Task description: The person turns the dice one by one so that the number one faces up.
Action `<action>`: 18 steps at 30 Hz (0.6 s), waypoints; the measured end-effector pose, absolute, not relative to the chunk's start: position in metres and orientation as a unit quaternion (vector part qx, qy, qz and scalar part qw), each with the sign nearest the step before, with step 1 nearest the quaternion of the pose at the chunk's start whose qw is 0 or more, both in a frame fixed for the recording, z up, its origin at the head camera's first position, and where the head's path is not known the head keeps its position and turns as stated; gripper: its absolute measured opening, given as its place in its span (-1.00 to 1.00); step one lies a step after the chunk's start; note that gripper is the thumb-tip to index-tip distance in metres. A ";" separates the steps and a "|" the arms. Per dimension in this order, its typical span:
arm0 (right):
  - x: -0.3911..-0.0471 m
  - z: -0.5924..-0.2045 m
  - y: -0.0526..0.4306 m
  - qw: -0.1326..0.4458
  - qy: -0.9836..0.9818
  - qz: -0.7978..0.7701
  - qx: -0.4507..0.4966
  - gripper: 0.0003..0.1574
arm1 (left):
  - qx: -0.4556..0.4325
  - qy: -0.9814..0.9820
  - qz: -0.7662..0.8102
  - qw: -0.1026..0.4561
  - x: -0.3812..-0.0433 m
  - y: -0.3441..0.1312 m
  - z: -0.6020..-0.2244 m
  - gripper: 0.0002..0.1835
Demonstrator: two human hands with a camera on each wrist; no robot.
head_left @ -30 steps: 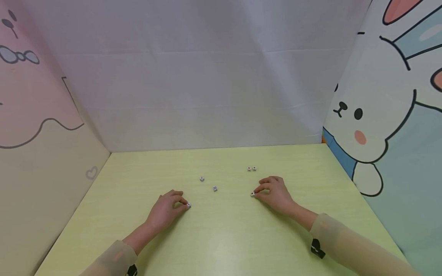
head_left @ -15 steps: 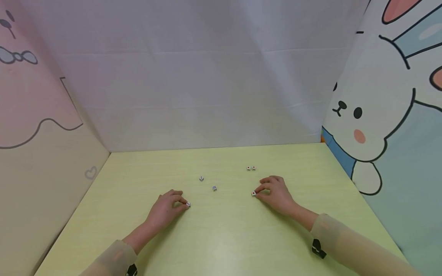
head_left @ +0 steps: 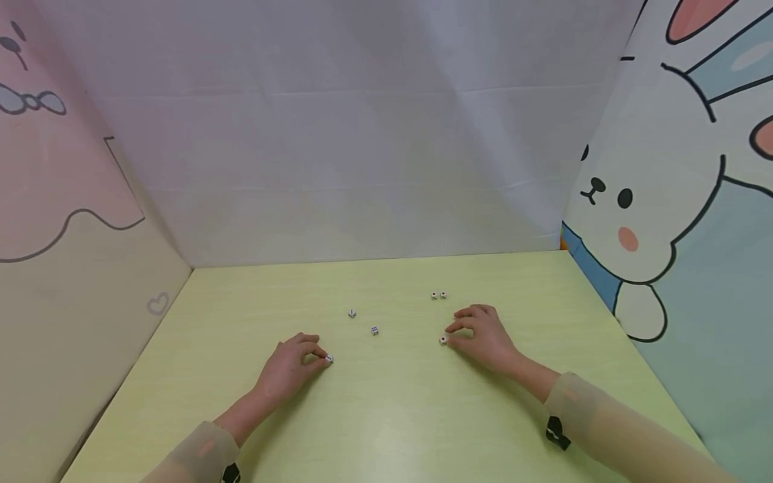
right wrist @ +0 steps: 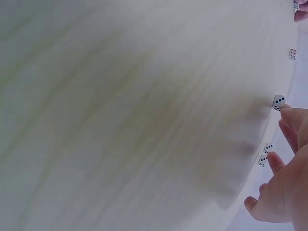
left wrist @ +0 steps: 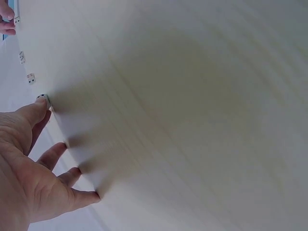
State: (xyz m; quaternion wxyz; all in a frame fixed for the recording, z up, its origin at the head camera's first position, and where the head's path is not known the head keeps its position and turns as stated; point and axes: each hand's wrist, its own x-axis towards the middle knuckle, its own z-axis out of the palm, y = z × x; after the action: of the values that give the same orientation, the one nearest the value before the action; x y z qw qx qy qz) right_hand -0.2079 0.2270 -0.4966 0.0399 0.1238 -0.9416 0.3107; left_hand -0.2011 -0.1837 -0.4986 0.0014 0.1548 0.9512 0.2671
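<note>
At the table's left-centre my left hand (head_left: pixel 292 369) pinches a small white die (head_left: pixel 329 359) between thumb and index finger. The left wrist view shows the thumb over that die (left wrist: pixel 44 100), with the other fingertips down by the tabletop. To the right, another white die (head_left: pixel 443 340) sits on the table at the fingertips of my right hand (head_left: pixel 483 339). Its index finger stands raised off the die, and the thumb tip is at the die's edge in the right wrist view, where the die (right wrist: pixel 279 102) shows dark pips.
Between the hands and farther back lie two separate dice, one die (head_left: pixel 352 313) left of the other die (head_left: pixel 374 331). Behind the right hand, two dice (head_left: pixel 438 295) stand side by side. The pale yellow table (head_left: pixel 386 416) ends at a white backdrop (head_left: pixel 362 168).
The right hand's index finger has lifted from its die, after that die shifted very slightly right. My left hand keeps its place with its die.
</note>
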 end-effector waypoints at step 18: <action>-0.209 -0.500 0.224 0.038 -0.936 0.321 0.138 -0.86 | 0.151 0.952 0.267 0.001 -0.202 -0.184 -0.499 -0.94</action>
State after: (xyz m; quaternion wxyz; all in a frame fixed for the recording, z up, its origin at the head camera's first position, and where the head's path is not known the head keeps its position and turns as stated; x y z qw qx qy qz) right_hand -0.2087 0.2237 -0.5001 0.0379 0.1376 -0.9363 0.3209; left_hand -0.2017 -0.1835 -0.4992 0.0012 0.1512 0.9517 0.2671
